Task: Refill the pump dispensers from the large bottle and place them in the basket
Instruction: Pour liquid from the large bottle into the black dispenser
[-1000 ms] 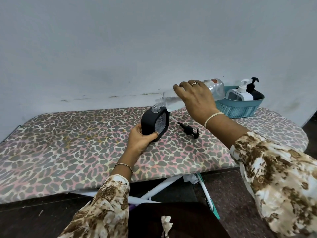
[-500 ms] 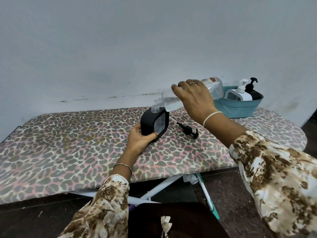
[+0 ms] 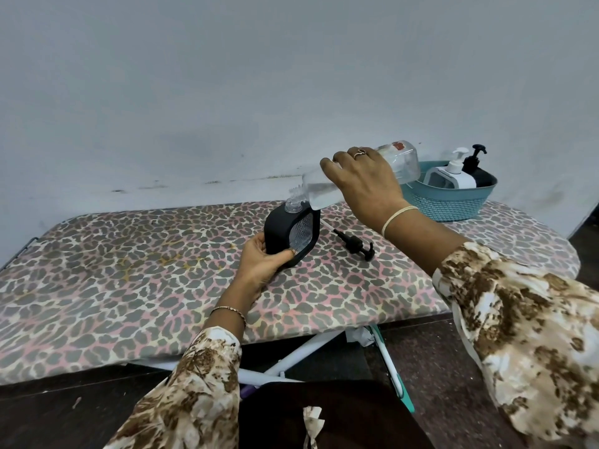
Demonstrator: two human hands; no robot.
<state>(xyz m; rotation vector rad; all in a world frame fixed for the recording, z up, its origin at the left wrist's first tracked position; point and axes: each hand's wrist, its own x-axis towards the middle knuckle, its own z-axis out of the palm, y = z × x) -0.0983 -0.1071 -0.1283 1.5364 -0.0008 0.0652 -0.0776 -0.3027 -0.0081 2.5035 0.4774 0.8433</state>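
Black dispenser (image 3: 278, 230), pump removed, upright near the middle of the leopard-print ironing board (image 3: 113, 270), clear threaded neck open at the top, ribbed clear window on its right face. Gripped low down by the left hand (image 3: 261, 265): thumb across the near lower edge of the window, fingers curled round the far left side.

Large clear bottle (image 3: 400, 165) tilted above and to the right, base raised toward the far right, open mouth angled down just beside the dispenser's neck, close to touching. Cannot tell about any flow between the two. What looks like clear liquid low in the bottle, toward its mouth. Held from above by the right hand (image 3: 363, 179), fingers wrapped over the far side of the barrel, ring (image 3: 359, 153) on one finger, pale band (image 3: 399, 214) at the wrist.

Black pump head (image 3: 355, 245) lying flat on the board just right of the dispenser, tube pointing toward it.

Teal basket (image 3: 450, 204) at the far right end of the board, near the wall (image 3: 227, 92), with a white dispenser (image 3: 453, 176) and a second black dispenser (image 3: 479, 175) standing inside, side by side, pumps on.

Thin bracelet (image 3: 228, 311) on the left wrist; brown-and-cream patterned sleeves (image 3: 518, 319) on both arms.
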